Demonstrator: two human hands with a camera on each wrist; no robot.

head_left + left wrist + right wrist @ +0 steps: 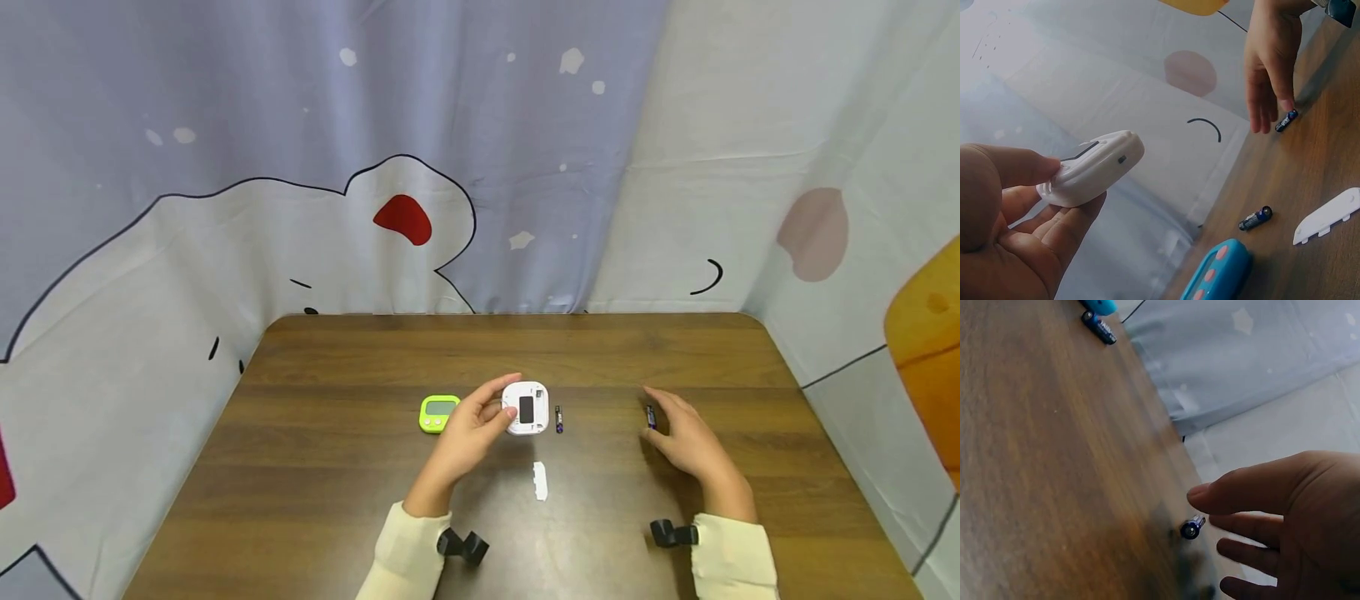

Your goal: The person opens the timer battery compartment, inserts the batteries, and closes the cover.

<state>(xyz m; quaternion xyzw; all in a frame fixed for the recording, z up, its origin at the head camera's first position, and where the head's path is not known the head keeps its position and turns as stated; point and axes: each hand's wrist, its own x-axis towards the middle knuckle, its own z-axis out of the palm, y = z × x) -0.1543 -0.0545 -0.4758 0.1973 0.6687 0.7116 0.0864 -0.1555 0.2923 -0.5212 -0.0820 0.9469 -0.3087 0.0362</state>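
Left hand (469, 428) pinches the white device (527, 408); right of it, the right hand (684, 437), loosely spread and empty, should grasp the battery (651, 417) mid-barrel.

Room btwn R hand (686, 437) & white timer (527, 408), bar mid batt (558, 419) on tbl (600, 475).
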